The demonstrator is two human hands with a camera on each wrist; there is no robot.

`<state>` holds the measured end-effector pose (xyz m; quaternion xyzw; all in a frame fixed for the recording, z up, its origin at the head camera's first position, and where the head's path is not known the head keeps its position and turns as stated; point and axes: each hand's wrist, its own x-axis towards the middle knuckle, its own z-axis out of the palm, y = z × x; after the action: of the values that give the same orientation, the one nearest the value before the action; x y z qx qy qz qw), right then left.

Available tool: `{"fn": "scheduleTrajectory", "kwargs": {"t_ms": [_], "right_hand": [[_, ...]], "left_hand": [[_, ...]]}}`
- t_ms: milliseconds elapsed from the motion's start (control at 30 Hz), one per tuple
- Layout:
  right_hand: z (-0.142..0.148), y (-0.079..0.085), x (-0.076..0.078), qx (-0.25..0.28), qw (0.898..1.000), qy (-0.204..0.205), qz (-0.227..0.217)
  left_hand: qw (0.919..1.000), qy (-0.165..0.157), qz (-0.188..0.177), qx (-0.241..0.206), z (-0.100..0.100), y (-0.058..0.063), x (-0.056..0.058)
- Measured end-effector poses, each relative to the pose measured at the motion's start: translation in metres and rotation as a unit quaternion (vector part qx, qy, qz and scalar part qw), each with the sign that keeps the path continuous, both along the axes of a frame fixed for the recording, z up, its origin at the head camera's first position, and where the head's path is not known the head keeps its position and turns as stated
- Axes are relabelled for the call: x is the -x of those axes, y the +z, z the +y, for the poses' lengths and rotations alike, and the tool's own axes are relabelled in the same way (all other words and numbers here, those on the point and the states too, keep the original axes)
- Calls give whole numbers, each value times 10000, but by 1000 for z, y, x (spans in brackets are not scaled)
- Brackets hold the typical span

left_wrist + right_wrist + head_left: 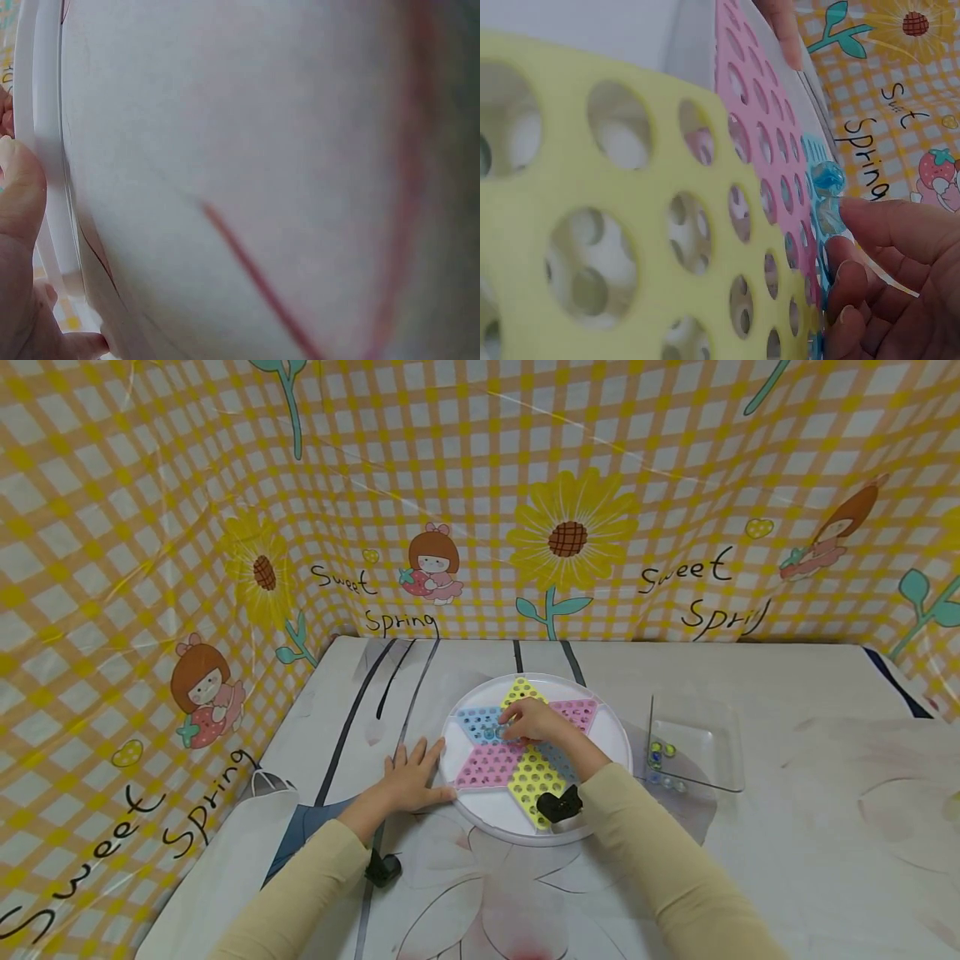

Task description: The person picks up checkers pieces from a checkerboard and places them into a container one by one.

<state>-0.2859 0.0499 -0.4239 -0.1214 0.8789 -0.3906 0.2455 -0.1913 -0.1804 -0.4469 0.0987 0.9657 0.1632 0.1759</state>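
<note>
A round white Chinese checkers board (480, 807) lies on the table, with a star of yellow, pink and blue perforated sections. My left hand (408, 781) rests beside it with fingers spread, the thumb at the board's left rim. Over the blue upper-left section, my right hand (542, 724) pinches a clear glass marble (829, 216) between thumb and fingers, low against the holes. Touching or very close to it, a blue-swirled marble (827, 178) sits on the blue section. In the left wrist view only part of the left hand (22, 225) shows, along the white rim.
Right of the board stands a clear plastic box (705, 764) with several marbles (660, 752) at its left side. A yellow checked cloth (480, 468) hangs behind and to the left. Black wrist straps (560, 804) hang below each wrist.
</note>
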Motion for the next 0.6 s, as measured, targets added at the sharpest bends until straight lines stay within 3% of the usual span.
{"fn": "scheduleTrajectory", "kwargs": {"t_ms": [600], "right_hand": [[-7,-2,-9,-100,9981,179,575]], "left_hand": [[10000,-32,4,83,0,0,1]]}}
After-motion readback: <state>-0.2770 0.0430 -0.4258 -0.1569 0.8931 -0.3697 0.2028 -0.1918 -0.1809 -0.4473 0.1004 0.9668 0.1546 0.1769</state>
